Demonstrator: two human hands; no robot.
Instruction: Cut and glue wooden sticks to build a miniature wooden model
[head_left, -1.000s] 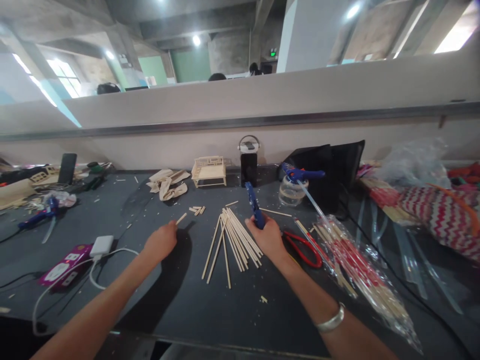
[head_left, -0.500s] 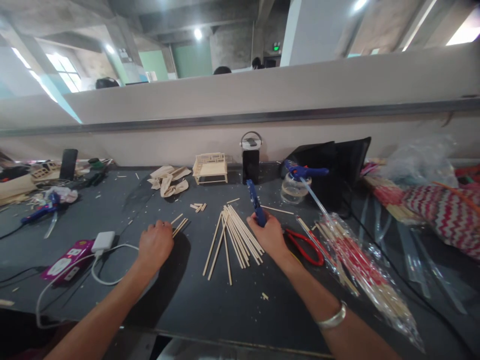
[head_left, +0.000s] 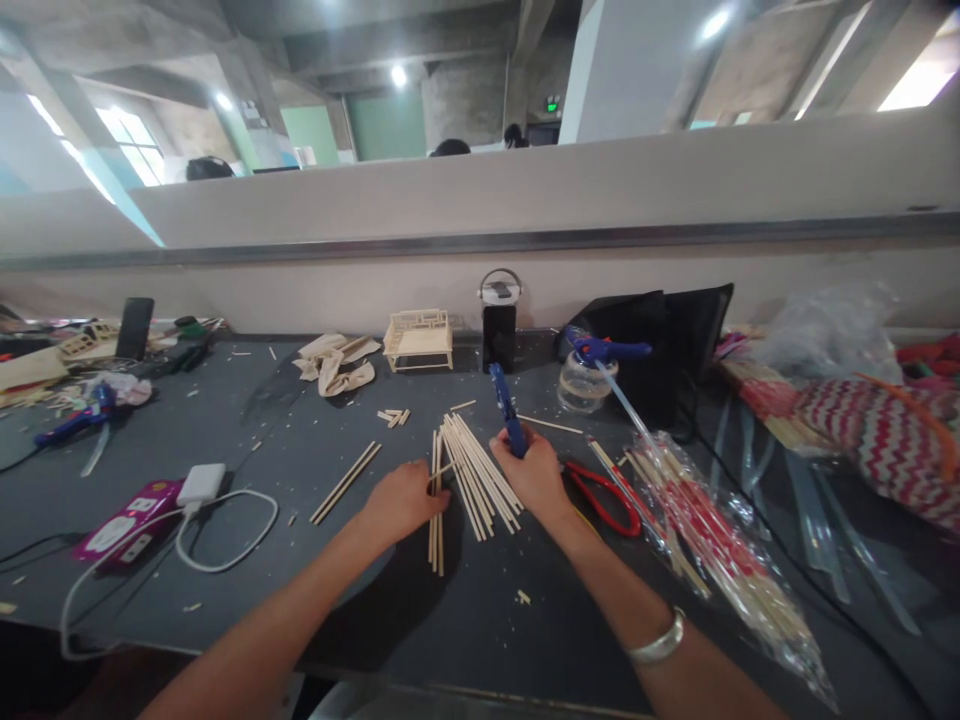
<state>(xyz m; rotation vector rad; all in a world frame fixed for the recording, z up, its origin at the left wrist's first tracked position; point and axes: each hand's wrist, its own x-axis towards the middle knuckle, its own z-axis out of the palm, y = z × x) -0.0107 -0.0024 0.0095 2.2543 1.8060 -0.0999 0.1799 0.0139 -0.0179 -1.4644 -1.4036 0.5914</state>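
Observation:
My left hand (head_left: 405, 500) is closed around a few thin wooden sticks (head_left: 436, 545) that point toward the table's front edge. Just right of it lies a fanned pile of similar sticks (head_left: 484, 485). My right hand (head_left: 534, 468) grips a blue hand tool (head_left: 506, 405), upright beside the pile's far end; its exact kind is hard to tell. A small pair of sticks (head_left: 346, 482) rests left of my left hand. Short cut stick pieces (head_left: 394, 417) lie beyond the hands. Red-handled pliers (head_left: 611, 505) lie to the right of my right hand.
A miniature wooden bench (head_left: 418, 340) stands at the back, near a dark phone (head_left: 499, 337). A blue glue gun (head_left: 604, 347) rests on a glass jar (head_left: 583, 388). Plastic-wrapped sticks (head_left: 720, 530) lie right; a purple power strip (head_left: 131, 525) with white cable sits left.
My left hand has moved right, from the left-hand sticks to the pile. Two sticks now lie where it was, and it holds a few from the pile's left side. The right hand has barely moved.

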